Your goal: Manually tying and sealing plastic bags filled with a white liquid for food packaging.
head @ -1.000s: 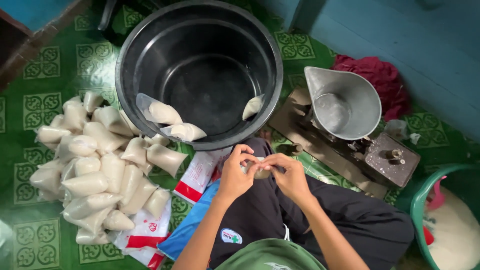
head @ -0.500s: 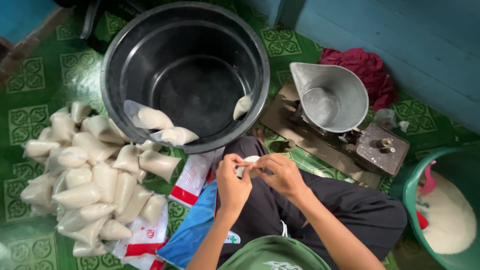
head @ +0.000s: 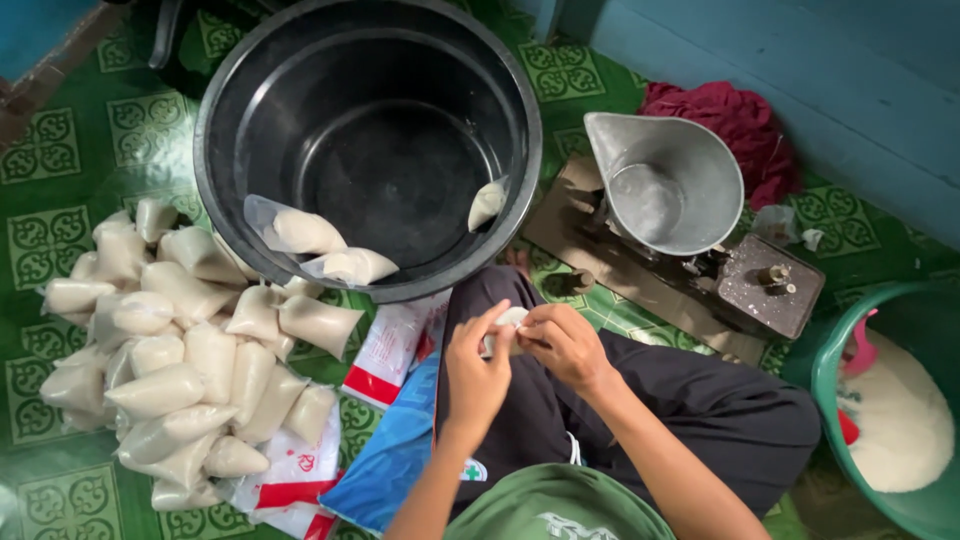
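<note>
Over my lap, my left hand (head: 476, 368) and my right hand (head: 563, 343) pinch a small clear plastic bag (head: 508, 322) of white grains between the fingertips. The bag is mostly hidden by my fingers. Ahead of my knees stands a big black tub (head: 250, 90) with three filled bags resting inside its near rim. A heap of filled, tied bags (head: 180, 360) lies on the floor to my left.
A metal balance scale (head: 668, 190) with a scoop pan sits on a wooden base to the right. A green basin of white grains (head: 900, 420) stands at the far right, a red cloth (head: 740, 120) by the blue wall. Printed sacks (head: 390, 350) lie under my leg.
My hands have stayed together at the small bag, fingers shifting around its top. The view has shifted slightly; the tub and the heap have not moved.
</note>
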